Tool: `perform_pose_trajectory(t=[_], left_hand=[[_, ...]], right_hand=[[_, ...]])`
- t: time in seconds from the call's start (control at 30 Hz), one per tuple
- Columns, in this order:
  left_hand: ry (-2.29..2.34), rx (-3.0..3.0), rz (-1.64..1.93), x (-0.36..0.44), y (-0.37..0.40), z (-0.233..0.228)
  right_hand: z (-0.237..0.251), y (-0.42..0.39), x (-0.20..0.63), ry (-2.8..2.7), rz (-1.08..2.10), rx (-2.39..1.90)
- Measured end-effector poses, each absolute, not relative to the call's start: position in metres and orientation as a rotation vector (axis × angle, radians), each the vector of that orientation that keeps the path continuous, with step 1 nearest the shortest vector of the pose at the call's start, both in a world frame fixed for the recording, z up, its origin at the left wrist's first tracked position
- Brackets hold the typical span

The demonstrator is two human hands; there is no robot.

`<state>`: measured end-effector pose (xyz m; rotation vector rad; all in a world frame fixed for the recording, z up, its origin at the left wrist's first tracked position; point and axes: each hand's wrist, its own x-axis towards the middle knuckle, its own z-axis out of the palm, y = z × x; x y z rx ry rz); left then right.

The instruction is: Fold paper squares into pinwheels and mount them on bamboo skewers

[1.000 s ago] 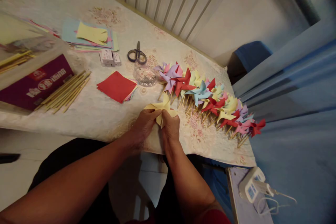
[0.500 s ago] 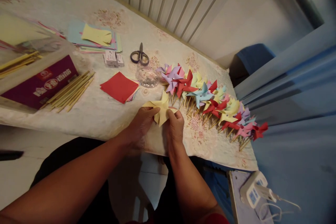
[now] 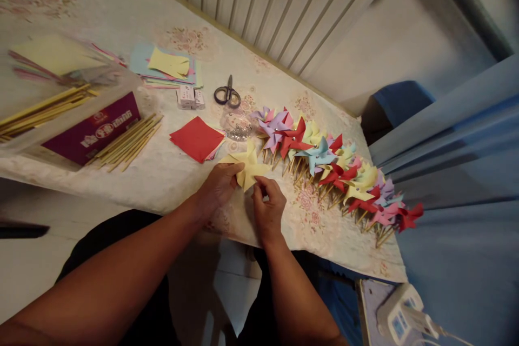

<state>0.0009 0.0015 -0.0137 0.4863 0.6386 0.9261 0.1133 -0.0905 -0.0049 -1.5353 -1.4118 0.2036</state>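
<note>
My left hand grips a yellow paper pinwheel head by its lower left, just above the near edge of the table. My right hand pinches the yellow paper's lower edge with its fingertips. A long row of finished pinwheels in red, purple, blue, yellow and pink on wooden sticks lies to the right of the hands.
A red paper square stack, a clear dish of pins, scissors, small white boxes, pastel paper sheets, loose wooden sticks and a purple box lie left. A white power strip sits at lower right.
The view has shifted, so everything sits lower and further right. My right hand has slipped down from the pinwheel's centre to its lower edge; my left hand keeps its grip.
</note>
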Motion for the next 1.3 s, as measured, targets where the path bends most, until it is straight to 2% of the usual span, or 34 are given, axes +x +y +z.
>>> perform_pose_trajectory(t=[0.47, 1.3], left_hand=[[0.630, 0.639, 0.852, 0.004, -0.004, -0.024], [0.684, 0.774, 0.846, 0.008, -0.015, -0.016]], right_hand=[[0.008, -0.080, 0.104, -0.968, 0.750, -1.528], [0.014, -0.073, 0.101, -0.763, 0.741, -1.669]])
